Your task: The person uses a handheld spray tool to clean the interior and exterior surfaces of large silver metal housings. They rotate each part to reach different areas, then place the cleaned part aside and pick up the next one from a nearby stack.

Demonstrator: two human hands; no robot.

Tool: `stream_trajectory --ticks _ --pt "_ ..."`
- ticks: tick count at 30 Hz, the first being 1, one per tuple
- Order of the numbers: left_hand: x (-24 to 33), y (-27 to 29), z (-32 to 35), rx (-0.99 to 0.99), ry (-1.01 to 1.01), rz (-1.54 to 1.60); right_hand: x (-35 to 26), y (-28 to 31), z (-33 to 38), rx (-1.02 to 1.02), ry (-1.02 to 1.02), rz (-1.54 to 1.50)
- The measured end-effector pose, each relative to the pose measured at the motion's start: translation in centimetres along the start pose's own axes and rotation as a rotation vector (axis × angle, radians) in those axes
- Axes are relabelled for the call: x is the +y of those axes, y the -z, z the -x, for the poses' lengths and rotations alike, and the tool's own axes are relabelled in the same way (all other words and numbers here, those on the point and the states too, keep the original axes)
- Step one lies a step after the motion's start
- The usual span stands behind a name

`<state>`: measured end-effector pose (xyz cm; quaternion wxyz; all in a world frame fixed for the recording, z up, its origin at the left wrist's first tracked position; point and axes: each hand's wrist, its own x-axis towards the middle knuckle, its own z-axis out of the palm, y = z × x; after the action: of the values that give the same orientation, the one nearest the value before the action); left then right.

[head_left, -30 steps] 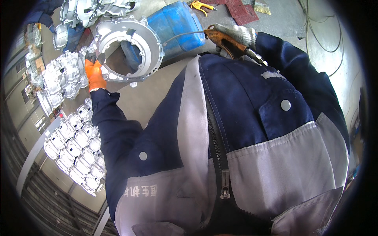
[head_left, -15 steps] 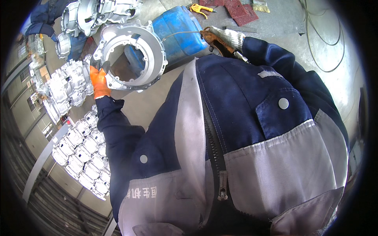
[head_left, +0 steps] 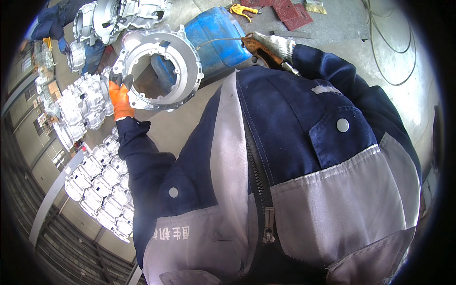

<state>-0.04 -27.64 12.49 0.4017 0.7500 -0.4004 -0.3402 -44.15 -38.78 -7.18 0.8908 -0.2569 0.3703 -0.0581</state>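
Note:
A large silver ring-shaped metal housing (head_left: 191,71) with a wide round opening is held up at the upper left of centre. My left hand (head_left: 121,97), in an orange glove with dark fingertips, is closed on its left rim. To the right, my right hand (head_left: 280,46), in a white knit glove, grips an orange-brown air blow gun (head_left: 262,51). The gun's thin bent nozzle points left, its tip close to the right edge of the housing. A hose fitting (head_left: 290,69) sits at the gun's lower end.
Behind the housing stands a blue plastic container (head_left: 216,35). Beyond it lie a yellow blow gun (head_left: 243,11) and dark red pads (head_left: 290,14). Silver castings (head_left: 85,102) are stacked at left. Another person's sleeve (head_left: 50,23) shows at upper left. A looped hose (head_left: 411,47) lies at right.

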Motion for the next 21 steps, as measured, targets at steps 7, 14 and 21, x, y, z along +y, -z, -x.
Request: stream_trajectory --ticks 7,14,21 --pt "-0.5 0.4 -0.1 -0.019 -0.034 -0.039 -0.8 0.2 1.6 -0.056 0.134 -0.112" --pt "-0.8 0.8 -0.6 -0.038 -0.052 -0.055 -0.7 -0.1 2.5 -0.008 0.029 -0.086" --pt "-1.0 1.0 -0.7 -0.05 -0.041 -0.021 0.8 0.3 1.2 -0.01 0.07 -0.102"
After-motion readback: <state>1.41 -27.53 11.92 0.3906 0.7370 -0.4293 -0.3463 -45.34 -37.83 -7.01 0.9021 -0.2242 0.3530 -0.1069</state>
